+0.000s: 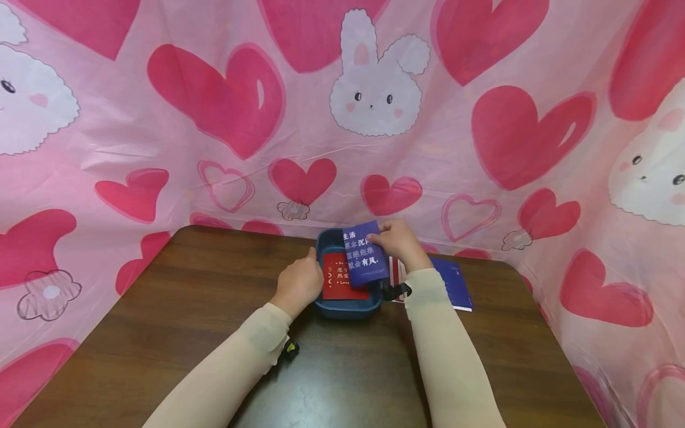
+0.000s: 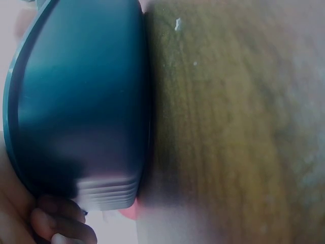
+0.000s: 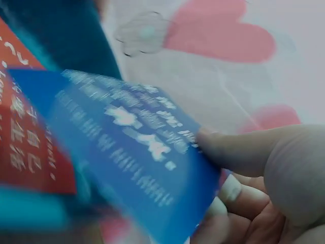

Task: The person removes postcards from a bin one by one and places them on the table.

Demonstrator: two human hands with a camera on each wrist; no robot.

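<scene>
My right hand pinches the edge of a blue booklet with white writing, thumb on its front. The booklet is tilted over the right part of a dark teal plastic bin. Inside the bin lies a red booklet with pale lettering, partly covered by the blue one. At the bin's left side, my left hand grips the rim. The left wrist view shows curled fingers below the rim of the bin. In the right wrist view, the thumb presses on the blue booklet.
Right of the bin, a second blue booklet lies on the brown wooden table. A red-and-white striped item sits beside it, partly hidden by my right wrist. A pink curtain with hearts and rabbits hangs behind the table.
</scene>
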